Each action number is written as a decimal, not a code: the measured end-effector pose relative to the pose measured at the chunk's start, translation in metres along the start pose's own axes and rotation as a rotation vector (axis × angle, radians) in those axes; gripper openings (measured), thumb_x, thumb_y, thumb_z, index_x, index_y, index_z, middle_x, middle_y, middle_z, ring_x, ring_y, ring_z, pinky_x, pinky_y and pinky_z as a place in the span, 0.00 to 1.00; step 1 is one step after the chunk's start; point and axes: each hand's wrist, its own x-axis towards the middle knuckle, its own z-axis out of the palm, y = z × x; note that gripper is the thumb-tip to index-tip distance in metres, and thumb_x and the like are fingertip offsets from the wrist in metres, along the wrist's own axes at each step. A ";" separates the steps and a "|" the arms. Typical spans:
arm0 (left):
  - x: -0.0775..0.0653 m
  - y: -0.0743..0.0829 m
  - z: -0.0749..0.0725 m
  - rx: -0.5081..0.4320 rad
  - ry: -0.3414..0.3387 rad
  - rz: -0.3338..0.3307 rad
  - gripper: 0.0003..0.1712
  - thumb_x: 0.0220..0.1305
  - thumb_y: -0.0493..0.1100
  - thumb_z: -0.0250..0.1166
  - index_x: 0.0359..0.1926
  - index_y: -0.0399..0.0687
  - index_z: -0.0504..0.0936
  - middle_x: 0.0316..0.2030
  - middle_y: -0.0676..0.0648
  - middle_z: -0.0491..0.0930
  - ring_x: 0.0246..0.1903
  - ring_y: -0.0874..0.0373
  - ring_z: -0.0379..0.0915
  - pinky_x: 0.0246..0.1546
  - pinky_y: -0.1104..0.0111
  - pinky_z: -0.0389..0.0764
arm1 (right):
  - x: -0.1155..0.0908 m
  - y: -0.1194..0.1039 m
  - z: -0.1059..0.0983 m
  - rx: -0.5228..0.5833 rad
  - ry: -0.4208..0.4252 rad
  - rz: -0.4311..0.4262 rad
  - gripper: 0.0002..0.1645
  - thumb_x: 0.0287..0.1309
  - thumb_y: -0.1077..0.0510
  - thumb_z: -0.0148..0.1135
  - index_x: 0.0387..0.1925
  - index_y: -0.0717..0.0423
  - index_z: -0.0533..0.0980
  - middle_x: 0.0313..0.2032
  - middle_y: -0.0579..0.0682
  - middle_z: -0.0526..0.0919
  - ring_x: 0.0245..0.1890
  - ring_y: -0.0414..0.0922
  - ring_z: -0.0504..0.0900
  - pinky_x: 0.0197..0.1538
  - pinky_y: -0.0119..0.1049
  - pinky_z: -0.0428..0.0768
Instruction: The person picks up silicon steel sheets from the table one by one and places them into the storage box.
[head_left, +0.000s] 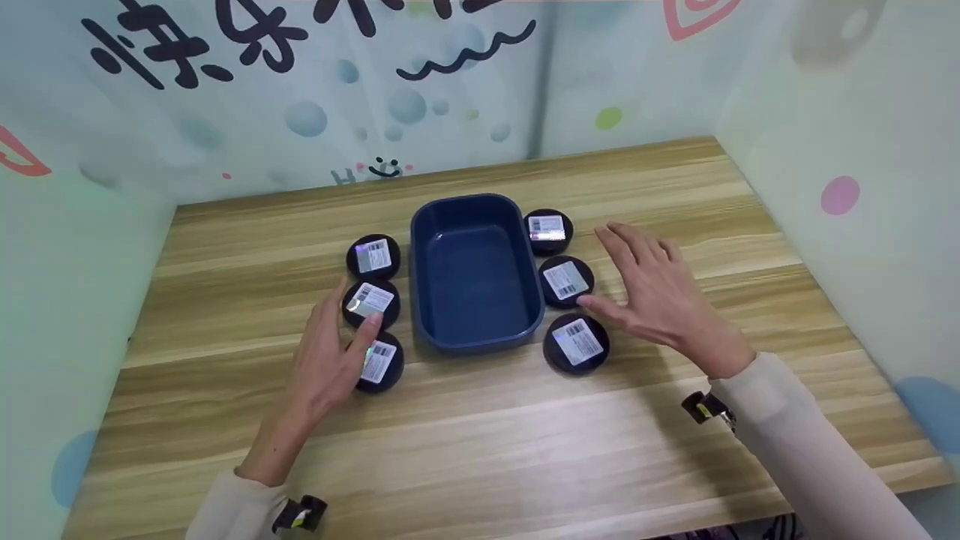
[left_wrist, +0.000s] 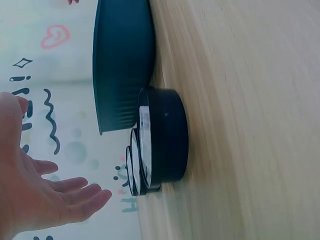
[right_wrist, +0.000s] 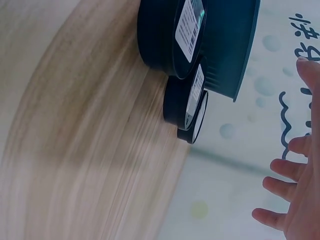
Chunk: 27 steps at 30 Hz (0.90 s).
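A dark blue rectangular bin point(head_left: 478, 281) stands mid-table with nothing in it. Along its left side runs a column of round black tins with white barcode labels: a far tin point(head_left: 373, 256), a middle tin point(head_left: 370, 304) and a near tin point(head_left: 379, 363). The right side has a matching column: a far tin point(head_left: 548, 231), a middle tin point(head_left: 566, 281) and a near tin point(head_left: 576, 343). My left hand point(head_left: 328, 360) hovers over the left column, fingers extended and thumb apart. Beside the right column my right hand point(head_left: 660, 292) hangs above the table, fingers spread, holding nothing.
The wood-grain table point(head_left: 480, 450) meets a printed backdrop point(head_left: 450, 97) at the back. Side walls point(head_left: 847, 135) close in on the left and right. Each sleeve cuff carries a small black strap point(head_left: 300, 514).
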 end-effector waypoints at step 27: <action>-0.004 0.015 0.042 -0.346 0.008 -0.047 0.33 0.77 0.53 0.52 0.76 0.47 0.58 0.69 0.38 0.67 0.66 0.45 0.68 0.65 0.52 0.70 | -0.011 -0.015 0.011 0.034 -0.056 -0.048 0.54 0.57 0.28 0.61 0.74 0.55 0.60 0.68 0.62 0.68 0.66 0.62 0.70 0.67 0.62 0.66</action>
